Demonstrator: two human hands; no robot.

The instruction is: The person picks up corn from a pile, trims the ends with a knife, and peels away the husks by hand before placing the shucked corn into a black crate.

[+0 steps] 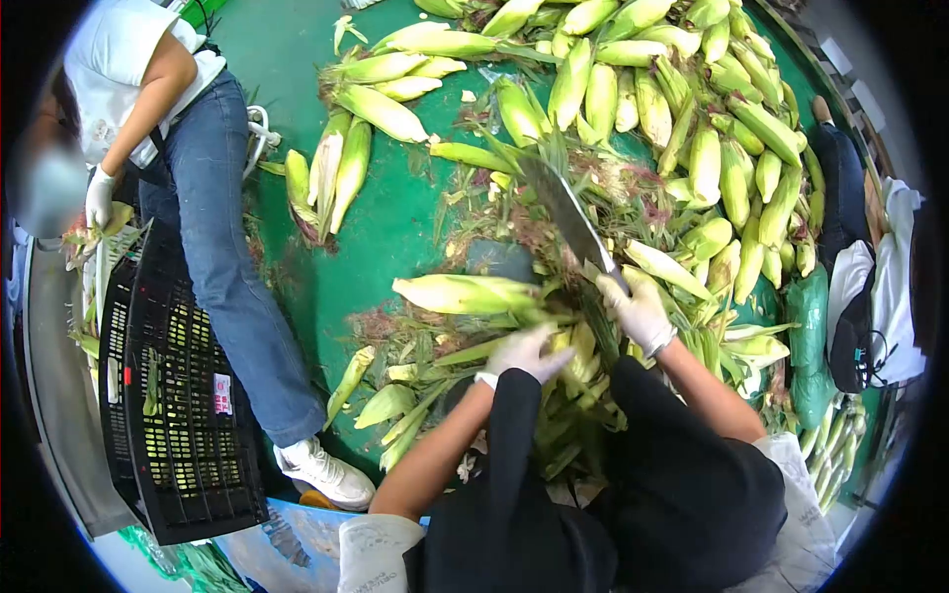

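My right hand (638,314), in a white glove, is closed round the handle of a large knife (573,219). Its broad blade points up and to the left, over a heap of husk scraps and corn silk (583,178). My left hand (529,354), also gloved and slightly blurred, has its fingers apart above leaves and husks between my knees. Just beyond it lies an ear of corn (465,294) still in its green husk, apart from the knife. Loose husk leaves (573,425) fill the space below my hands.
A big pile of unhusked corn (712,158) spreads over the green floor (395,198) at the upper right. Several ears (346,178) lie at upper left. A co-worker (217,198) with gloved hands is at the left, by a black crate (183,385). A green bag (809,336) stands right.
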